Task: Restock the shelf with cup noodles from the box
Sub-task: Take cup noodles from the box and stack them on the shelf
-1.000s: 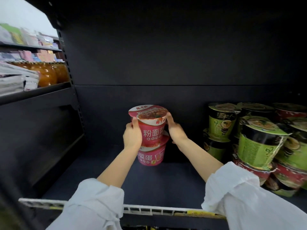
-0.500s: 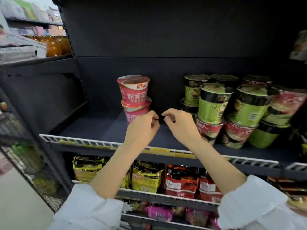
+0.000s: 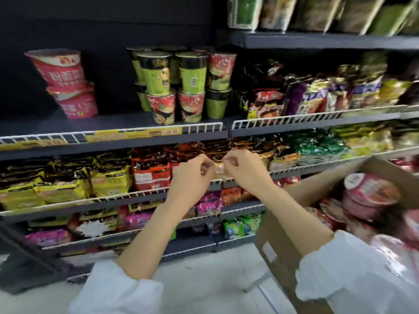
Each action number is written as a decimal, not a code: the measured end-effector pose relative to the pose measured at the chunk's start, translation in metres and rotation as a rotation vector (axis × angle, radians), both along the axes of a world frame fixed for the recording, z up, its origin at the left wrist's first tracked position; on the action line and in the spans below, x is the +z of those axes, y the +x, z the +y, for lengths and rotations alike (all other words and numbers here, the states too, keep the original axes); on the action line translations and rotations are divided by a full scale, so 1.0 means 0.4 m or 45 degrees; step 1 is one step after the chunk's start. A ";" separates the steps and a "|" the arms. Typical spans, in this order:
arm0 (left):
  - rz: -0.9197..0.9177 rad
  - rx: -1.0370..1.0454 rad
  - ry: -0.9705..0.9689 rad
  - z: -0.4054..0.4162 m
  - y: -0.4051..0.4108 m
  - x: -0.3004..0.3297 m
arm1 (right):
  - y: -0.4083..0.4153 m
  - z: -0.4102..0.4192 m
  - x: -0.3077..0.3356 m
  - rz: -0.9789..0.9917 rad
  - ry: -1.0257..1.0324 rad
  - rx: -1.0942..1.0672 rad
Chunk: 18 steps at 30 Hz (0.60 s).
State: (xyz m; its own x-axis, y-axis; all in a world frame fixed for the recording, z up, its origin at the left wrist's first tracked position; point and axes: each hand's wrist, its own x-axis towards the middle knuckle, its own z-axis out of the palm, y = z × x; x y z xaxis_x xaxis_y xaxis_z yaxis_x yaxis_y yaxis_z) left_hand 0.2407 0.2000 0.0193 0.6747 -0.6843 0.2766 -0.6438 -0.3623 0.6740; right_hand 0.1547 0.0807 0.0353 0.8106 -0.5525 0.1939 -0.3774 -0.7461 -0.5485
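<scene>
- Left hand (image 3: 192, 175) and right hand (image 3: 243, 171): fingers loosely curled, holding nothing, side by side in open air before the shelf (image 3: 113, 123).
- Two pink cup noodles (image 3: 68, 83) stacked at shelf's left; bare board around them.
- Box (image 3: 281, 252) at right, pink cups inside; count unclear.

One camera only, worn on the person's head, facing the shelving (image 3: 113, 134) from close by and tilted down toward the floor. The shelves fill the far left and centre; a cardboard box (image 3: 285, 252) sits near at the right edge.
</scene>
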 end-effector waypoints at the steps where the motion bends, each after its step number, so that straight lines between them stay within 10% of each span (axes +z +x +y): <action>1: 0.017 -0.052 0.019 -0.021 -0.055 -0.007 | -0.057 -0.017 -0.009 0.051 0.017 -0.036; 18: 0.039 -0.358 0.522 -0.551 -0.565 -0.085 | -0.628 -0.521 -0.132 0.355 0.193 -0.293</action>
State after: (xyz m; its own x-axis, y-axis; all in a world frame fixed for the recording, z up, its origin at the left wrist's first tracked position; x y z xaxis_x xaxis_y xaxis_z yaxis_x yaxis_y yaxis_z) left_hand 0.0147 -0.0204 -0.0149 0.4517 -0.8893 -0.0707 -0.7367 -0.4166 0.5326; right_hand -0.0965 -0.1277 -0.0173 0.6722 -0.7315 -0.1138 -0.6755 -0.5431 -0.4987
